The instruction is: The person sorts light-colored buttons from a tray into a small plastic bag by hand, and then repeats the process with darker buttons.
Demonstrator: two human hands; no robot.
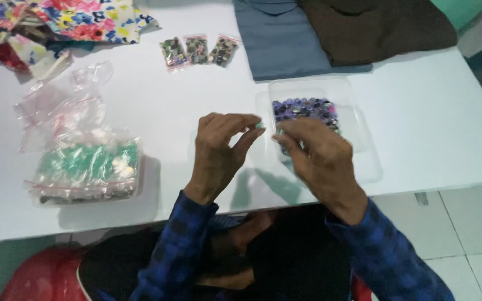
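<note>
Green button [260, 126] pinched at left hand [217, 150] fingertips just left of the tray [364, 139], right hand [316, 153] fingers curled beside it, grip unclear; likely to slip, being tiny, and drop among purple buttons [305, 108] or off table [447, 128].

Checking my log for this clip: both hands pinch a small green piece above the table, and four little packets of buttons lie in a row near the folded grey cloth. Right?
Not quite: the head view shows three little packets of buttons, not four. The rest holds: the left hand and right hand pinch the small green piece above the table, near the folded grey cloth.
</note>
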